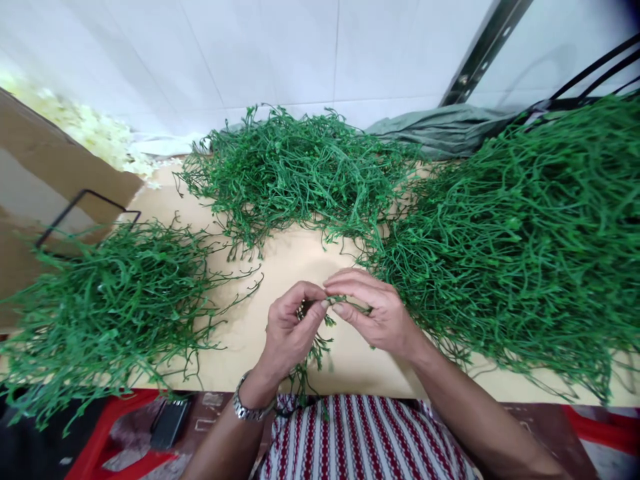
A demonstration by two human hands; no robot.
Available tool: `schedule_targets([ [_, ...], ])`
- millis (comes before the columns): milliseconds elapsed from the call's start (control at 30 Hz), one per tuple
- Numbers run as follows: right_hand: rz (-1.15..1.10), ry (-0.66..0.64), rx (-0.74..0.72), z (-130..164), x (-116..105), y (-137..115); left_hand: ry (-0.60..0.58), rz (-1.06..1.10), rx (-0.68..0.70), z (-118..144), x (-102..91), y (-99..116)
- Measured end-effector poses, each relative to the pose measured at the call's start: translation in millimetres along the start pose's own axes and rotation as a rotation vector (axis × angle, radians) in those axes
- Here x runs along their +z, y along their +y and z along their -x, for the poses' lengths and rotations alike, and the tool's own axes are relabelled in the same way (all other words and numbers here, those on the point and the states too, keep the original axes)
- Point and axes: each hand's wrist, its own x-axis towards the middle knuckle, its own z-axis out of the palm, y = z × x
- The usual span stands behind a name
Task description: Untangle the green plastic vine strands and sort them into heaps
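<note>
My left hand [295, 327] pinches a thin green artificial stem between thumb and forefinger. A green artificial sprig [315, 350] hangs down from beneath this hand toward the table's front edge. Facing it, my right hand [373, 310] closes thumb and fingers on a green stem piece too, and the fingertips of both hands nearly meet. Where the stems join between the fingers is partly hidden. Both hands are just above the tan tabletop [295, 253].
Piles of green artificial stems lie at the left [125, 300], along the back [300, 167] and at the right [530, 253]. A cardboard box [45, 153] with a black wire frame [90, 195] stands left, pale yellow flowers [95, 130] behind it. A tiled wall [280, 53] rises behind.
</note>
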Motion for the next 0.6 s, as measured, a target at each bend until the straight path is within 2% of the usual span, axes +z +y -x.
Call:
schedule_targets([
  [67, 0.080, 0.001, -0.038, -1, -4, 0, -0.058, -0.127, 0.032, -1, -1.1, 2],
  [200, 0.236, -0.050, -0.076, 0, -10, 0, -0.180, -0.307, 0.186, -5, -3.0, 3],
  [367, 0.477, -0.170, -0.106, 3, -14, -3, -0.214, -0.421, 0.265, -6, -7.2, 6],
  [600, 0.672, -0.325, -0.107, 12, -13, 1, -0.284, -0.639, 0.331, 1, -8.1, 14],
])
